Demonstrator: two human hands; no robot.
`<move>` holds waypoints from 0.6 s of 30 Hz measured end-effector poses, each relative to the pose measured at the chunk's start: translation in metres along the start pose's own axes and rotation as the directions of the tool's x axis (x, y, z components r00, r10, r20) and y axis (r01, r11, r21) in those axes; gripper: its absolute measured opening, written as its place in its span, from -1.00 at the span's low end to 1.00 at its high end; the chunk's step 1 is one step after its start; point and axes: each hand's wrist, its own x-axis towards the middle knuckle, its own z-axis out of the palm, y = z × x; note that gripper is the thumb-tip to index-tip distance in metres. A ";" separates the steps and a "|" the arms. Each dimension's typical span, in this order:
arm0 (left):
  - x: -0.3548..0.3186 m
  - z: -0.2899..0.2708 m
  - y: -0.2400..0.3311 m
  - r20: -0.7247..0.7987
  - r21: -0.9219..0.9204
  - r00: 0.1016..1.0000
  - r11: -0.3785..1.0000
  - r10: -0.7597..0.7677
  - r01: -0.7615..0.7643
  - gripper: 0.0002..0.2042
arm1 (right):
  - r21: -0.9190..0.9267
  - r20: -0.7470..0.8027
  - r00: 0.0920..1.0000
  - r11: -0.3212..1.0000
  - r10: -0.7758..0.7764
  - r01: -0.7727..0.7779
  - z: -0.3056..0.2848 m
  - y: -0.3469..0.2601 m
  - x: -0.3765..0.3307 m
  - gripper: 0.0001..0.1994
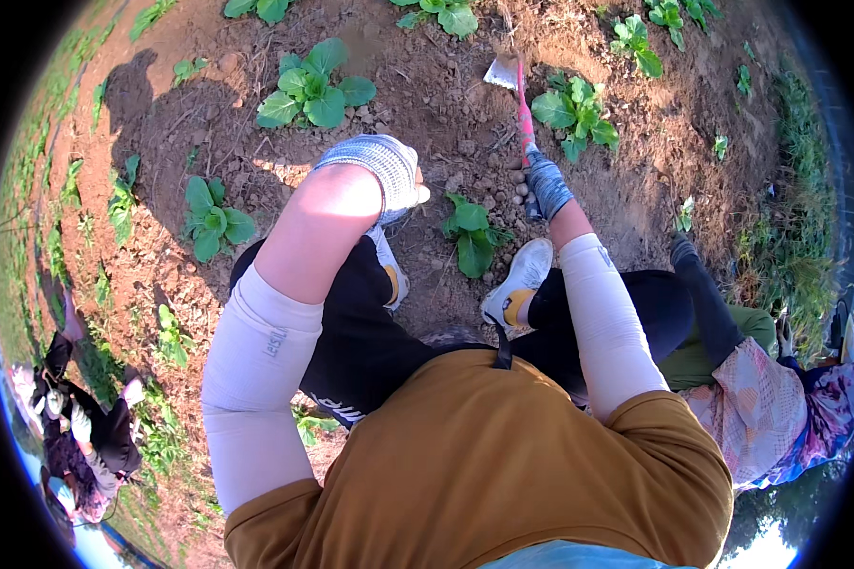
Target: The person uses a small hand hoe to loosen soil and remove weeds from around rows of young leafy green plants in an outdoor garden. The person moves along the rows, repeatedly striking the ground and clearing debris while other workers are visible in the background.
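My right hand (547,182), in a grey knit glove, is closed round the handle of a small hoe. The hoe's red-pink handle (525,116) points away from me, and its pale metal blade (501,73) rests at the soil. My left hand (389,174), in a white and grey knit glove, is bent inward with curled fingers; what is in it, if anything, is hidden. Between my hands and feet grows a small leafy plant (473,232). A bigger leafy plant (315,87) stands beyond my left hand, and another (575,111) is right of the hoe.
My white shoes (522,275) stand on brown, cloddy soil (427,114). More seedlings (214,220) grow to the left and at the far side. A person in patterned clothing (750,408) is close on my right; another person (85,436) crouches at far left. Grass (788,209) borders the right.
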 end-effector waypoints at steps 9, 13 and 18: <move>0.005 0.004 -0.019 0.011 -0.064 1.000 0.998 0.001 0.000 -0.62 | -0.003 -0.231 0.966 0.993 0.113 -0.117 -0.030 0.111 -0.064 -0.54; 0.007 -0.002 -0.016 0.026 -0.071 1.000 0.997 -0.009 0.011 -0.59 | 0.087 -0.231 0.970 0.995 0.071 -0.052 -0.033 0.088 -0.085 -0.52; -0.005 0.003 -0.014 -0.029 -0.097 0.998 0.994 -0.052 0.049 -0.59 | 0.019 -0.179 0.984 1.000 -0.007 0.010 -0.008 0.079 -0.114 -0.53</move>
